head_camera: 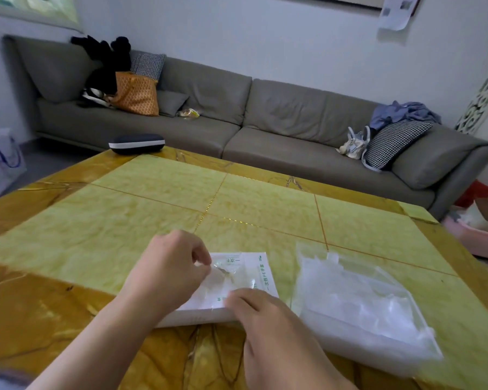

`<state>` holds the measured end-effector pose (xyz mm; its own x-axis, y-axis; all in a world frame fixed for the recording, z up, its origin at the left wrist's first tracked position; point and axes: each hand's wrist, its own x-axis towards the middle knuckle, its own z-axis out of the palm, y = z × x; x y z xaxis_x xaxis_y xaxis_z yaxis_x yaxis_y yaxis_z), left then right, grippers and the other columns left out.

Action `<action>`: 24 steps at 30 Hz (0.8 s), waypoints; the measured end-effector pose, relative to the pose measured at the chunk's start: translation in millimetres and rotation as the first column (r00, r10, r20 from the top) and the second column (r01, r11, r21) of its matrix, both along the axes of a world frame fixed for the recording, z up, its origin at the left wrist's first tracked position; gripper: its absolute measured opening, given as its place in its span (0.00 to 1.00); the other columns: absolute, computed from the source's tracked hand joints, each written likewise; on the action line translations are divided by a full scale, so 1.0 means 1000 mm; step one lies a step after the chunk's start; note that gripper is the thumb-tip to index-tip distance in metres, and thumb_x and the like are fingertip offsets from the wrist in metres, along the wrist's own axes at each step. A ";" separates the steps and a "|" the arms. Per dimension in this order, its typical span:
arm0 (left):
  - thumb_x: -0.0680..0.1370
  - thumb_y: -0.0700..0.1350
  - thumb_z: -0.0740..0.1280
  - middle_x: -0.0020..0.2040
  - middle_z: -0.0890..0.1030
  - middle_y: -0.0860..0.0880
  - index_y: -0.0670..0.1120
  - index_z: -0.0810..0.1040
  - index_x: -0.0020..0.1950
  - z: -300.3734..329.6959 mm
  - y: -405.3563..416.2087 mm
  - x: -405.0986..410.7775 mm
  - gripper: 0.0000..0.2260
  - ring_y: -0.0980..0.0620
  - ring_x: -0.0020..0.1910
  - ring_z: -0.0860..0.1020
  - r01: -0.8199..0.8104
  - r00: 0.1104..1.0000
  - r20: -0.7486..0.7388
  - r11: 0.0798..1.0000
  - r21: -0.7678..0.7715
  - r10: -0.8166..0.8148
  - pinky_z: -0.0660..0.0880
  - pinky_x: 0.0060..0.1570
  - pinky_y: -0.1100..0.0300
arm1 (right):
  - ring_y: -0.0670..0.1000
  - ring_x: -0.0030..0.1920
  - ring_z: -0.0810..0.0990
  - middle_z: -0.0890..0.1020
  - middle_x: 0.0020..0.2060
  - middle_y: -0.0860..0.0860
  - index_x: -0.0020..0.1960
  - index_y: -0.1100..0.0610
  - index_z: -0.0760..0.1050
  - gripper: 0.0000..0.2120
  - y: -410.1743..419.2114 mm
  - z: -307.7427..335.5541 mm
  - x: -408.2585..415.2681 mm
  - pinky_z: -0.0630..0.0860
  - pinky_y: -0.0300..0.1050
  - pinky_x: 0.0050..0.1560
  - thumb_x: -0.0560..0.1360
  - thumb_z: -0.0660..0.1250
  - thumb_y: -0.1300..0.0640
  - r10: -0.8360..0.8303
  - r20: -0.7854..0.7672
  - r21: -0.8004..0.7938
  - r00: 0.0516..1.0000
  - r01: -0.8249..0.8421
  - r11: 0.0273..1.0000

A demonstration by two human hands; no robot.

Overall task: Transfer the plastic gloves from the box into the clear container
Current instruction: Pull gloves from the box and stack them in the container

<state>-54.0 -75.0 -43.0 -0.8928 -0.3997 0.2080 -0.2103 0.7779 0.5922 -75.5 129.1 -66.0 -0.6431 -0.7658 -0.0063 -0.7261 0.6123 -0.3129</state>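
A flat white glove box (254, 280) with green print lies on the yellow table (158, 209) near the front edge. A thin clear plastic glove (228, 274) sticks up out of the opening in its top. My left hand (169, 271) pinches the glove's upper end between thumb and fingertips. My right hand (265, 313) rests on the box's near right corner, its fingertips touching the glove's lower end. To the right lies the clear container (361, 311), with several crumpled clear gloves piled inside and hanging over its rim.
A dark glasses case (136, 144) sits at the table's far left edge. A grey sofa (265, 122) with cushions, bags and clothes runs behind the table. A pink basin (479, 235) stands on the floor to the right.
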 end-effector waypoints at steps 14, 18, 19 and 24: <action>0.79 0.45 0.71 0.47 0.85 0.54 0.57 0.83 0.56 0.028 0.006 0.009 0.09 0.60 0.47 0.82 0.064 0.901 -0.402 0.866 0.496 0.164 0.78 0.50 0.61 | 0.47 0.74 0.65 0.64 0.73 0.36 0.77 0.45 0.65 0.32 0.004 0.001 -0.003 0.64 0.38 0.68 0.75 0.61 0.64 0.021 0.059 -0.006 0.998 -0.021 1.000; 0.77 0.59 0.71 0.54 0.79 0.59 0.59 0.78 0.57 0.016 0.004 0.009 0.11 0.59 0.49 0.78 -0.032 0.999 -0.011 0.988 0.154 0.034 0.77 0.50 0.58 | 0.48 0.74 0.65 0.64 0.74 0.38 0.76 0.47 0.66 0.31 0.005 0.003 -0.002 0.66 0.40 0.68 0.75 0.63 0.64 0.023 0.043 -0.002 0.999 -0.023 1.000; 0.78 0.54 0.71 0.50 0.83 0.57 0.57 0.81 0.52 0.013 0.003 0.007 0.04 0.56 0.43 0.80 -0.074 0.997 0.013 0.990 0.124 0.073 0.78 0.41 0.57 | 0.48 0.74 0.65 0.65 0.74 0.38 0.77 0.47 0.66 0.31 0.005 0.003 -0.002 0.67 0.40 0.69 0.75 0.64 0.64 0.021 0.034 -0.009 0.999 -0.021 1.000; 0.82 0.44 0.67 0.39 0.85 0.57 0.53 0.83 0.44 0.027 0.003 0.010 0.09 0.48 0.38 0.83 -0.110 0.922 -0.314 0.932 0.344 0.225 0.79 0.36 0.51 | 0.48 0.74 0.64 0.64 0.73 0.37 0.76 0.46 0.65 0.30 0.004 0.003 -0.002 0.62 0.38 0.64 0.76 0.62 0.64 0.018 0.038 -0.014 0.999 -0.017 1.000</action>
<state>-44.0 -71.8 -16.0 -0.7022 -0.6325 0.3270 -0.0602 0.5103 0.8579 -77.3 133.2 -63.3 -0.6290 -0.7771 -0.0205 -0.7239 0.5952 -0.3490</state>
